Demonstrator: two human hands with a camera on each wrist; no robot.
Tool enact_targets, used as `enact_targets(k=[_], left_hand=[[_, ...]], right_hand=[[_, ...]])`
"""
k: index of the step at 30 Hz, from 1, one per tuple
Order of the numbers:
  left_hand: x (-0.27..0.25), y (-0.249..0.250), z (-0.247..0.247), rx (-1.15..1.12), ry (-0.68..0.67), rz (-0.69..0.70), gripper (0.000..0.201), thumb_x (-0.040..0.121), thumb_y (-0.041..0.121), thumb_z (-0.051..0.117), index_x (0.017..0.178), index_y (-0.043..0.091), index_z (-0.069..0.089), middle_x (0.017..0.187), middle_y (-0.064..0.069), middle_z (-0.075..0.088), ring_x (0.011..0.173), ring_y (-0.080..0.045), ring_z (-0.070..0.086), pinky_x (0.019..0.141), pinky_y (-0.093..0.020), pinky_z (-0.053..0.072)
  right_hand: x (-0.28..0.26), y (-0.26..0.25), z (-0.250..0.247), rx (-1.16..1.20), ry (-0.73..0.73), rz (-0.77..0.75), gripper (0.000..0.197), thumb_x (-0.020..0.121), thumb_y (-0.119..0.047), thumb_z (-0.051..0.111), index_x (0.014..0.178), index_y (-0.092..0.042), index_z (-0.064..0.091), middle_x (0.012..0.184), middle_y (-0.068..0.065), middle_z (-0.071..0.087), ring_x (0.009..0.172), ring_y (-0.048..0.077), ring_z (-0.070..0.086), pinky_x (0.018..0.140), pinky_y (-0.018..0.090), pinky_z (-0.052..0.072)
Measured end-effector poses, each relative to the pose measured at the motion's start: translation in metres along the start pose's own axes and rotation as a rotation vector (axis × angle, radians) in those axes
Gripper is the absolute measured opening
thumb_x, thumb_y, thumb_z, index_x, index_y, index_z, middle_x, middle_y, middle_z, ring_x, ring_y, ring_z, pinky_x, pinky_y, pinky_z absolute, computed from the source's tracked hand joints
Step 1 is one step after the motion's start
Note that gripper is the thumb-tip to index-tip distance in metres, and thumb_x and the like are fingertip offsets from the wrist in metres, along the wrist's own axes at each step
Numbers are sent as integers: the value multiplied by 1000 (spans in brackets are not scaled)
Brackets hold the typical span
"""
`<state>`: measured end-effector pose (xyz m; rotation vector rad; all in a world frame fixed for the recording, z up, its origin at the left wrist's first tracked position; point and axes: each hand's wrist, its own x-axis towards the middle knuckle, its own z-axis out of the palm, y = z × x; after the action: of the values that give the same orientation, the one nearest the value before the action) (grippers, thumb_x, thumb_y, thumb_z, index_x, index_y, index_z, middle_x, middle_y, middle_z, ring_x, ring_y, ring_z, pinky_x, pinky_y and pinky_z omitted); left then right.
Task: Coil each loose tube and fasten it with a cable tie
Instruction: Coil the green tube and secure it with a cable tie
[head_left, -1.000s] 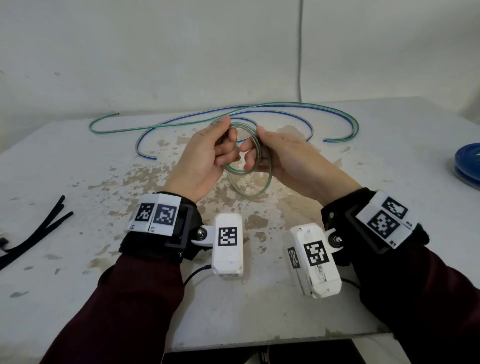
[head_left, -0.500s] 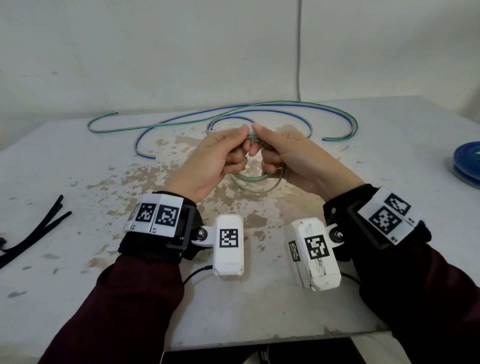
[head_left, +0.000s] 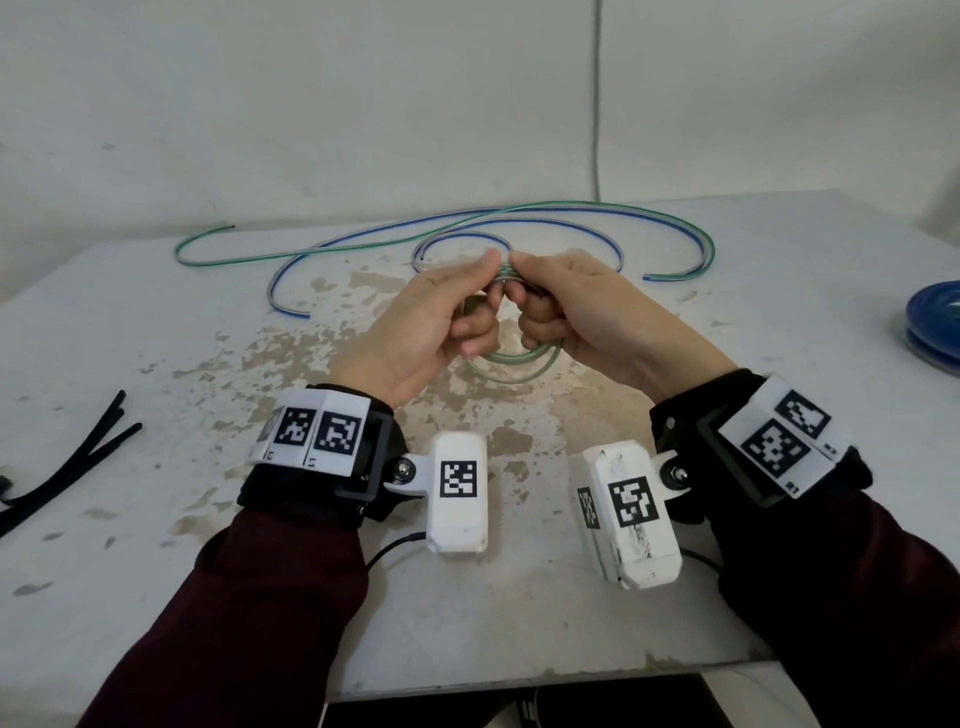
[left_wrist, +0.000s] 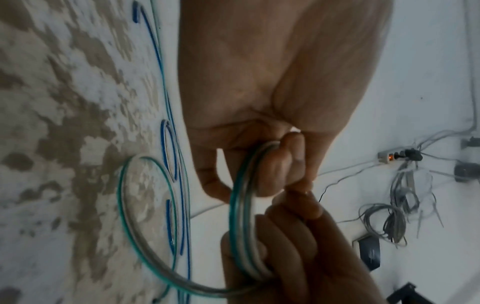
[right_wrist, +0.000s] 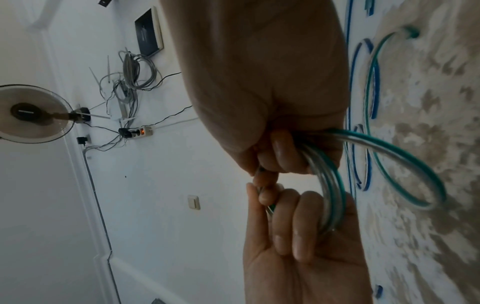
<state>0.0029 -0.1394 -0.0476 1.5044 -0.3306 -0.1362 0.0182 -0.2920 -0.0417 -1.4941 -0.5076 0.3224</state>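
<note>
Both your hands hold the green tube coil above the worktop (head_left: 779, 322).

Your left hand (head_left: 421, 332) and right hand (head_left: 592, 317) meet fingertip to fingertip, fingers curled round the green tube coil (head_left: 514, 364), which hangs below them over the stained patch. A blue tube (head_left: 519, 228) lies loose behind; black cable ties (head_left: 78, 457) rest far left.

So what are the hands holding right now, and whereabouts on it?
Both hands grip the coiled green tube: the left hand and right hand pinch the top of the coil, fingers through its loops.
</note>
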Motion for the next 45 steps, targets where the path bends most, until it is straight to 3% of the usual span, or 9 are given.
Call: enact_targets(k=[6, 12, 20, 26, 31, 35, 38, 42, 45], left_hand=[[3, -1, -7, -112, 182, 58, 39, 102, 31, 39, 70, 11, 48, 42, 10, 26, 39, -6, 20, 54, -23, 19], [0, 1, -12, 9, 192, 30, 34, 97, 32, 49, 68, 14, 51, 42, 11, 21, 40, -9, 19, 54, -24, 32], [1, -2, -15, 94, 217, 47, 37, 99, 32, 46, 70, 12, 53, 45, 11, 23, 41, -8, 20, 53, -25, 28], [6, -5, -3, -69, 267, 72, 38, 103, 32, 36, 74, 12, 49, 44, 12, 24, 44, -8, 17, 60, -30, 13], [3, 2, -5, -222, 109, -16, 38, 103, 26, 30, 74, 10, 49, 47, 5, 28, 44, -12, 29, 54, -24, 28], [-3, 7, -4, -130, -70, -135, 40, 96, 35, 36, 69, 9, 49, 45, 2, 34, 43, -18, 42, 57, -28, 39], [-1, 3, 1, -73, -53, -84, 42, 100, 31, 36, 64, 11, 47, 43, 8, 31, 40, -10, 33, 61, -28, 27], [2, 4, 3, -244, 47, 2, 40, 103, 28, 30, 67, 12, 39, 44, 7, 30, 42, -8, 39, 57, -22, 42], [3, 5, -4, -331, 67, 40, 39, 104, 29, 29, 68, 16, 36, 50, 6, 31, 47, -9, 33, 58, -22, 33]], right_hand=[[-2, -2, 1, -27, -13, 45, 39, 104, -32, 33, 93, -11, 63, 74, 4, 67, 72, 14, 65, 76, 32, 54], [-8, -10, -9, -152, 49, 70, 35, 103, -33, 37, 102, -15, 67, 96, 0, 75, 89, 9, 68, 57, 21, 51], [-7, -6, -13, -140, -27, 135, 35, 103, -29, 37, 119, -13, 64, 109, 2, 72, 100, 13, 68, 57, 20, 51], [3, 5, -2, 3, 2, 153, 41, 102, -36, 37, 74, -17, 59, 74, -1, 58, 72, 11, 58, 73, 29, 46], [4, 1, 6, 203, 54, 34, 42, 104, -28, 32, 64, -18, 34, 50, -6, 30, 52, 15, 37, 64, 24, 41], [0, -4, 1, 47, -2, 77, 44, 103, -27, 35, 60, -21, 30, 48, -9, 18, 43, 11, 17, 53, 24, 33], [-1, -4, 4, 73, -12, 126, 45, 103, -26, 32, 59, -16, 36, 48, -5, 21, 41, 12, 22, 50, 25, 37], [2, -7, 0, 290, -12, 129, 44, 103, -24, 30, 74, -3, 55, 53, 7, 50, 52, 19, 60, 66, 32, 57], [0, -7, -6, 276, 8, 101, 40, 104, -22, 29, 85, -3, 60, 58, 3, 54, 57, 16, 58, 75, 32, 58]])
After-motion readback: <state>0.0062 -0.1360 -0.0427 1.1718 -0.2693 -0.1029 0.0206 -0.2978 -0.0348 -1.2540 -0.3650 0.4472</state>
